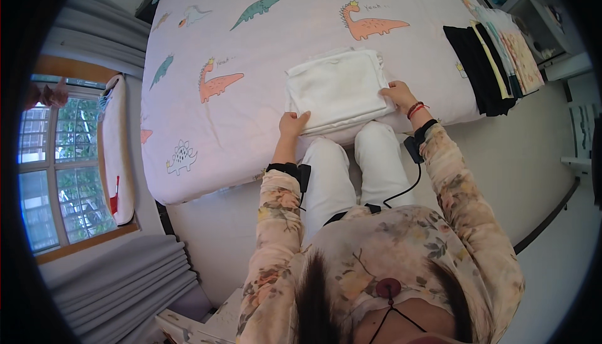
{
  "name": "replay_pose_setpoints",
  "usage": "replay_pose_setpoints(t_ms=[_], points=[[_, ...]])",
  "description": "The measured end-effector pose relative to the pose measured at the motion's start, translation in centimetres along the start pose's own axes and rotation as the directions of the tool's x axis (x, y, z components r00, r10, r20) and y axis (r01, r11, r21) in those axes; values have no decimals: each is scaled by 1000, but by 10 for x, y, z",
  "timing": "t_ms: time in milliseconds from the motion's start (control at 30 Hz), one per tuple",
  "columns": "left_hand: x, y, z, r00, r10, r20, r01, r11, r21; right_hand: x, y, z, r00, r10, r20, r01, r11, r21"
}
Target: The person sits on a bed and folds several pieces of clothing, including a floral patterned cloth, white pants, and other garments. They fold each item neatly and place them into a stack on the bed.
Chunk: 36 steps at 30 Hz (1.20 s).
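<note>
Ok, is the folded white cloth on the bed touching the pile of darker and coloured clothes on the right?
Apart: the head view shows bare pink bedspread between the folded white cloth and the clothes pile.

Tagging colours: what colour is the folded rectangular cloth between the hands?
The folded cloth is white, best seen in the head view.

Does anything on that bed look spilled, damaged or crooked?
Nothing looks spilled or damaged. The folded white cloth has slightly uneven layer edges, and the row of folded clothes at right seems to overhang the bed.
</note>
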State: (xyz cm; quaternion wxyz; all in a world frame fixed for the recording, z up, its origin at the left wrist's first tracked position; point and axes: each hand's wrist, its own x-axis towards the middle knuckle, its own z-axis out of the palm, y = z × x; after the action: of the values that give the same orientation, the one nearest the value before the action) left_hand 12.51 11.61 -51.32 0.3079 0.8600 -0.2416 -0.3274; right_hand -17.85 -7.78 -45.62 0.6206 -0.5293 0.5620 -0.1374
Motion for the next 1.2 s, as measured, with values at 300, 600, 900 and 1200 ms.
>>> replay_pose_setpoints(t_ms=[300, 600, 900, 1200], points=[[-5, 37, 8, 827, 404, -392, -171, 844, 509, 18, 6, -1, 940, -302, -162, 193, 858, -477], [27, 47, -16, 979, 13, 204, 3, 997, -79, 52, -2, -15, 995, 28, 101, -33, 998, 50], [32, 57, -6, 948, 149, 282, 2, 881, -473, 61, -14, -16, 969, 32, 244, -64, 990, 126], [46, 58, 9, 908, 232, 348, 35, 786, -617, 65, -6, 1, 936, -266, 231, 268, 963, 21]])
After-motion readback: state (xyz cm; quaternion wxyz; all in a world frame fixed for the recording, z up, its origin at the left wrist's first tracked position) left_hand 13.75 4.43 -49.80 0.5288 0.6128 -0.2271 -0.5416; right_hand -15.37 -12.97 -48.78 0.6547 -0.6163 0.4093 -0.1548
